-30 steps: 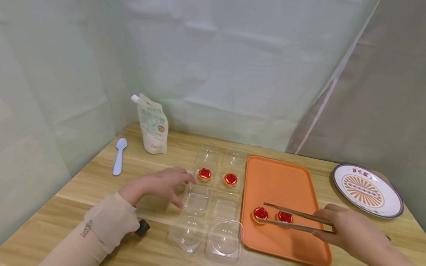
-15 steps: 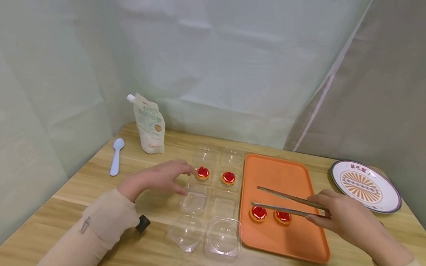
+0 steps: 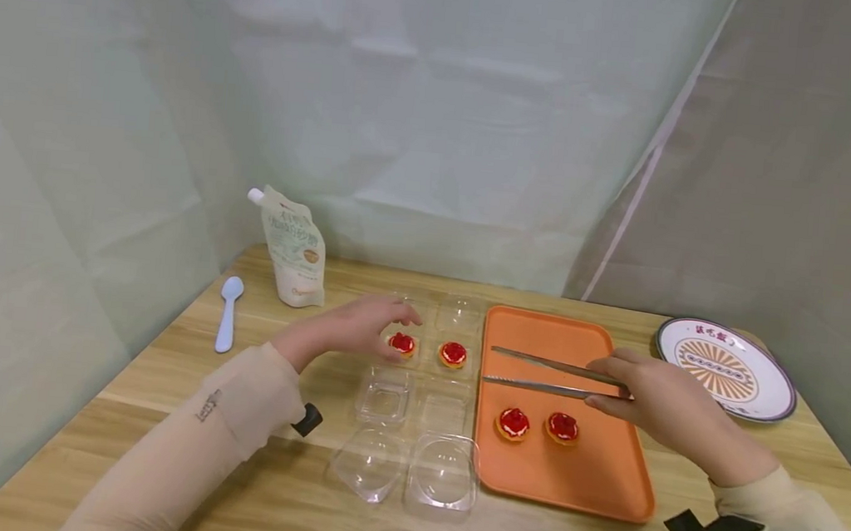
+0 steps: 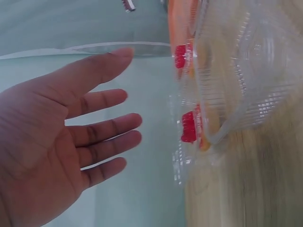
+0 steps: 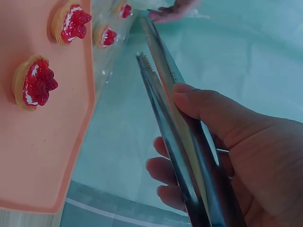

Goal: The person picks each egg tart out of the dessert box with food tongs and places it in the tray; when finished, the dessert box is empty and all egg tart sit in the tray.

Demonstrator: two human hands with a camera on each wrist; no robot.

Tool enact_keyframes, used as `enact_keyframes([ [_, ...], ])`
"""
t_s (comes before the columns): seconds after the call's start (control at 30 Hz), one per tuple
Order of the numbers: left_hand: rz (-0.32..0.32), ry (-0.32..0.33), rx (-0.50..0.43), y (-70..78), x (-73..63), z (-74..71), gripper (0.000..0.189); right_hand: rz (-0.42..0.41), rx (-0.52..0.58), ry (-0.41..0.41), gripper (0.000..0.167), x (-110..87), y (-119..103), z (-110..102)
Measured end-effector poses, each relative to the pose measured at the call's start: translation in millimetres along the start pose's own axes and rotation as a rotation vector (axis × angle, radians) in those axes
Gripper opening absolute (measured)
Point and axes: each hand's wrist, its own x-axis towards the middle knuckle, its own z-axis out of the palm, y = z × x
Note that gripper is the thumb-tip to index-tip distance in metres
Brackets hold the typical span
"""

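Note:
Metal tongs [image 3: 552, 375] are held in my right hand [image 3: 672, 410], their serrated tips apart and empty over the orange tray [image 3: 588, 482]. On the tray lie two red-topped tarts, a left tart [image 3: 513, 423] and a right tart [image 3: 562, 427]. My left hand [image 3: 364, 325], fingers spread and holding nothing, is above the clear plastic boxes beside a boxed tart [image 3: 401, 344]. A second boxed tart [image 3: 453, 354] sits to its right. In the left wrist view the left hand [image 4: 71, 132] is apart from the clear plastic boxes [image 4: 246, 61].
Two opened clear boxes stand in front, a left box [image 3: 383, 397] and a right box [image 3: 446, 409], their lids toward me. A pouch [image 3: 295, 251] and a pale blue spoon [image 3: 228, 312] are at the left. A patterned plate [image 3: 725, 368] lies at the back right.
The tongs have risen off the tray tarts and shifted toward the back left, with nothing between their tips. My left hand has moved forward and right over the back left box.

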Motion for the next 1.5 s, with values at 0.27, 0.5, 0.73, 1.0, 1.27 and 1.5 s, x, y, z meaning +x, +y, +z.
enact_keyframes([
  [0.27, -0.024, -0.008, 0.001, -1.5, 27.5, 8.8, 0.059, -0.042, -0.023, -0.007, 0.031, 19.2, 2.7, 5.7],
  [0.5, -0.052, -0.028, 0.009, -1.4, 43.7, 15.7, 0.065, -0.04, -0.021, -0.051, 0.029, 37.2, 3.7, 14.5],
  [0.73, -0.057, -0.046, 0.019, 0.5, 57.9, 21.3, 0.069, -0.032, -0.017, -0.099, 0.03, 50.3, 2.7, 24.9],
  [1.0, -0.067, -0.075, 0.056, 1.6, 65.3, 33.2, 0.076, -0.019, -0.032, -0.14, 0.032, 63.5, -3.6, 30.4],
  [1.27, -0.08, -0.077, 0.034, 2.4, 64.6, 35.6, 0.074, -0.001, -0.036, -0.188, 0.027, 74.9, -9.4, 31.2],
  [1.5, -0.08, -0.076, 0.016, 2.1, 64.9, 36.0, 0.071, 0.017, -0.019, -0.247, 0.023, 84.5, -14.1, 28.6],
])
